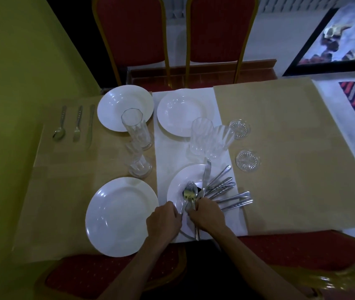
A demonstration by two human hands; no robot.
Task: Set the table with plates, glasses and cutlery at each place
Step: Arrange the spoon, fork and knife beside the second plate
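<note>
On my feed both hands worked over the loose heap of steel cutlery (222, 188), which lay fanned across the near-right round white plate (173, 198). The left hand (163, 217) had its fingers curled round a thin steel handle. The right hand (206, 213) was closed round one or two more, one of them poking out below it toward the table edge. A spoon and a fork rose between the hands, and I could not tell which hand had which.

All four plates were down: the far-left white plate (125, 108), the far-right white plate (185, 112) and the near-left white plate (121, 216) each sat bare. Only the far-left place had cutlery, a steel spoon (59, 124), fork (77, 123) and knife (90, 126) in a row beside it.

The clear glasses stood bunched mid-table: a tall ribbed one (136, 128), a short one (139, 166) and a pair (210, 138). Two cut-glass coasters (248, 160) sat unused on the beige cloth.

I judged the job near halfway, with three places wanting cutlery and the glasses probably wanting final spots.
</note>
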